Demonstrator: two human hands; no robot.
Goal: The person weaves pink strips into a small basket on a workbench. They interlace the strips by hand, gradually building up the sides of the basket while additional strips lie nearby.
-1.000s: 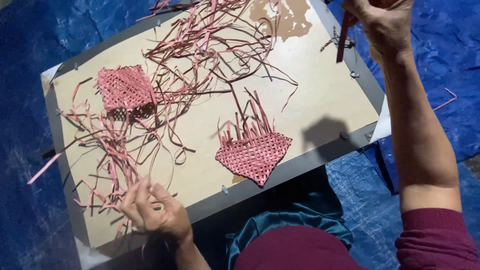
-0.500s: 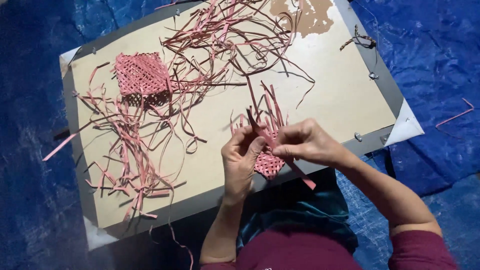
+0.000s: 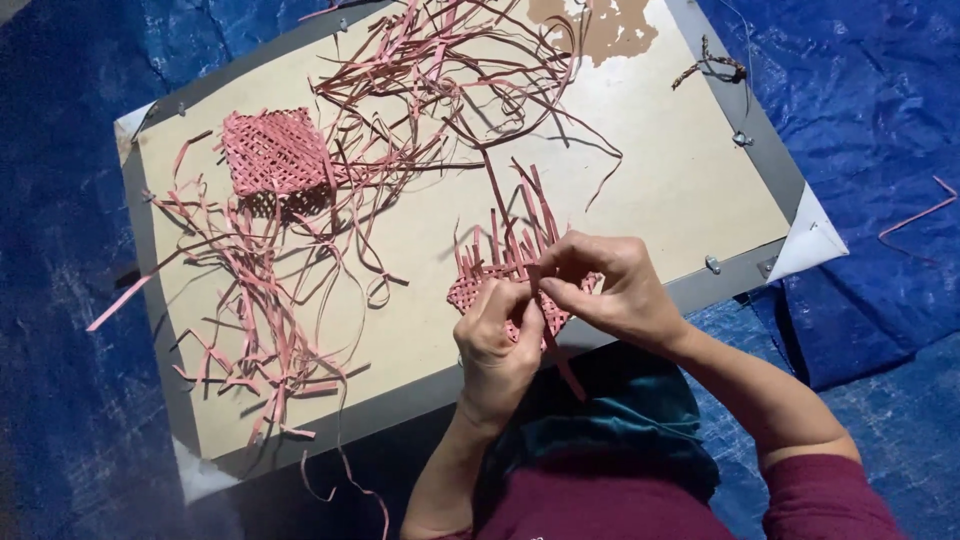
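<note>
A small pink woven mat (image 3: 478, 285) with loose strip ends standing up lies at the near edge of the beige board (image 3: 660, 180). My left hand (image 3: 497, 345) presses on the mat's near side. My right hand (image 3: 615, 290) pinches a pink strip (image 3: 558, 350) that runs down across the mat toward my lap. Both hands touch each other over the weave and hide most of it.
A second pink woven square (image 3: 275, 152) lies at the board's far left. Tangled loose pink strips (image 3: 420, 80) spread over the board's top and left. A blue tarp (image 3: 880, 120) surrounds the board. One stray strip (image 3: 915, 215) lies on the tarp at right.
My right hand came down from the board's far right corner with a strip and joined the left hand at the small mat. My left hand moved there from the board's near left.
</note>
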